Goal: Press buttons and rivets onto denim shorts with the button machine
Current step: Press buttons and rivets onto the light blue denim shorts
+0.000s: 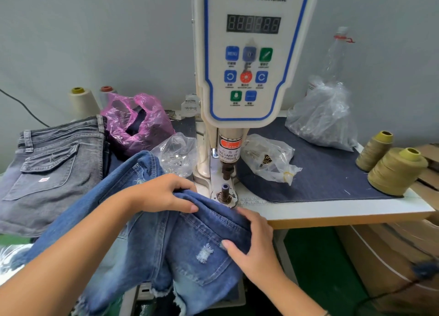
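Frayed matt blue denim shorts [190,239]; glossy white plastic button machine [247,54] panel.

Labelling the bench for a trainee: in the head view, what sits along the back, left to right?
Cream thread cone → pink bag → button machine → big clear bag → olive thread cones.

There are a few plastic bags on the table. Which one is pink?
The pink bag is the crumpled one left of the button machine, just behind the grey shorts. The other three bags, including the big one on the right, are clear.
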A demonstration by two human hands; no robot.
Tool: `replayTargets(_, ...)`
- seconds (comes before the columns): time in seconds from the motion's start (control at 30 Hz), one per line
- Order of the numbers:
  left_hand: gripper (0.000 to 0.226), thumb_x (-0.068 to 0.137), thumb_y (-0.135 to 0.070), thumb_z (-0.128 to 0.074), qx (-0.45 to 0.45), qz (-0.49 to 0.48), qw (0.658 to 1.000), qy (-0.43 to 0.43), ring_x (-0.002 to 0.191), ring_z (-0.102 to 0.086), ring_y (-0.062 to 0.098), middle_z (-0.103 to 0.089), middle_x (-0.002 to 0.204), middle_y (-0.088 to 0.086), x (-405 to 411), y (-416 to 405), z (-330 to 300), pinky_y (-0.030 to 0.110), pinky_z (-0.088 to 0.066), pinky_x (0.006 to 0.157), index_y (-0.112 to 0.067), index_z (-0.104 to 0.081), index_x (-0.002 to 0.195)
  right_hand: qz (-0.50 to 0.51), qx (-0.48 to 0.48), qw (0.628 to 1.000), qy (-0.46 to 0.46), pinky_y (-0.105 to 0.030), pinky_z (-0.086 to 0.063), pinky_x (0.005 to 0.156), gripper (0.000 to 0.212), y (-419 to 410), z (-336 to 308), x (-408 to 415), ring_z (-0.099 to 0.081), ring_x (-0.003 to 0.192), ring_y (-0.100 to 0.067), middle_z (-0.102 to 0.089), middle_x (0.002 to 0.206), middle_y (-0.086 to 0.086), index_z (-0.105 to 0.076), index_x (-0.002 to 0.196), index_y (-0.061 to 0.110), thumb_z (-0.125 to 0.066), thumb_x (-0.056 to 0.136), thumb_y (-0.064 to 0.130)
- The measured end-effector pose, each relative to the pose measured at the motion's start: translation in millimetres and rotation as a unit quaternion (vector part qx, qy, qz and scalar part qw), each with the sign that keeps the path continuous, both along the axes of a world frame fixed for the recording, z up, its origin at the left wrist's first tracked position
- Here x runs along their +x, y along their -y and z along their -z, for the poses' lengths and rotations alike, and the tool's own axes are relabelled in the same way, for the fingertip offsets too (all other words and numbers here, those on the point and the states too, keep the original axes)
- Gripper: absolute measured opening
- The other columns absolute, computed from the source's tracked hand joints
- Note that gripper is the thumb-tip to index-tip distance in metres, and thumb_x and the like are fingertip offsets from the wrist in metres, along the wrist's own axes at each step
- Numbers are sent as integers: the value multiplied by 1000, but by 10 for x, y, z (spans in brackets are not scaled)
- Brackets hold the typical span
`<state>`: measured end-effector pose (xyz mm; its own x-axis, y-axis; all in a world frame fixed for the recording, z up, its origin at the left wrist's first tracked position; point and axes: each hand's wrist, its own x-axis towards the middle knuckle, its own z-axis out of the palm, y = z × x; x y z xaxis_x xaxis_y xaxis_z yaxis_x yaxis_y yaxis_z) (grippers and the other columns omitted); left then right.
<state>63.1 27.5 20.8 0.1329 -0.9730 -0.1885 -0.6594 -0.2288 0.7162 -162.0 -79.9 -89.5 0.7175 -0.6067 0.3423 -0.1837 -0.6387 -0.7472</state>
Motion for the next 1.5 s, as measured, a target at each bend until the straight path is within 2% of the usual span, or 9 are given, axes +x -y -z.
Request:
replayTargets(0.1, 8, 78, -22, -73, -47, -4, 996, -77, 64, -53, 1, -58, 65, -13, -59, 27, -85, 14, -40, 62, -24, -68, 71, -33, 117, 992, -26, -12, -36, 89, 52, 74, -182, -91, -43, 111, 7, -49, 112, 27, -42, 109, 60, -66, 63, 59)
replayTargets(0.3, 6, 77, -29, -69, -48, -17, 994, -100, 68, -58, 5, -62, 69, -10, -108, 132, -97, 16, -44, 68, -27, -70, 71, -178, 306, 928, -115, -19, -53, 77, 46, 393, -599, -201, -68, 96, -7, -73, 102, 10, -71, 100, 28, -80, 58, 43)
replayTargets(0.5, 28, 89, -32, -65, -64, -66, 992, -91, 80, -58, 13, -65, 86, 14, -128, 204, 6, 36, -46, 81, -4, -69, 93, -133, 509, 850, 36, -32, -56, 75, 32, 606, -645, -75, -68, 92, -26, -70, 107, -16, -72, 103, 11, -72, 71, 16)
replayTargets(0.63, 33, 91, -34, -64, -53, -91, 991, -79, 86, -59, 18, -64, 100, 26, -107, 231, 52, 34, -44, 84, -3, -69, 98, -125, 543, 829, 36, -38, -53, 86, 43, 706, -626, 42, -63, 102, -32, -65, 118, -21, -60, 121, 0, -66, 83, 19)
replayTargets(1.0, 47, 73, -39, -69, 24, -116, 981, -154, 102, -67, 25, -71, 111, 9, -42, 332, 52, 45, -48, 100, -14, -65, 113, -107, 607, 781, 103, -33, -57, 71, 40, 911, -641, 322, -70, 87, -26, -70, 105, -18, -63, 113, 2, -68, 78, 21)
replayTargets(1.13, 37, 77, -32, -71, 6, -130, 970, -207, 99, -69, 15, -73, 108, -2, -56, 396, 101, 31, -52, 92, -21, -67, 112, -109, 645, 750, 93, -35, -57, 65, 31, 980, -631, 338, -71, 81, -28, -72, 96, -17, -71, 100, 5, -70, 75, 24)
replayTargets(1.23, 20, 87, -18, -68, -12, -146, 963, -224, 96, -70, 13, -74, 105, -4, -65, 434, 172, 18, -54, 78, -23, -69, 106, -175, 682, 705, 83, -41, -58, 76, 58, 1060, -589, 235, -69, 93, -30, -69, 108, -17, -69, 109, 7, -88, 59, 29)
replayTargets(1.37, 24, 89, -14, -66, -19, -147, 959, -242, 100, -69, 22, -73, 108, 7, -50, 413, 200, 22, -56, 82, -11, -68, 112, -297, 554, 773, -90, -46, -49, 96, 75, 1222, -669, 63, -57, 118, -31, -59, 130, -11, -53, 129, 19, -86, 63, 11)
replayTargets(1.5, 47, 74, -24, -65, -21, -138, 955, -261, 106, -66, 29, -69, 114, 16, -49, 431, 188, 33, -51, 93, -6, -65, 117, -216, 460, 855, -108, -33, -54, 88, 59, 1264, -747, 114, -64, 107, -23, -67, 119, -8, -54, 127, 17, -69, 74, -5)
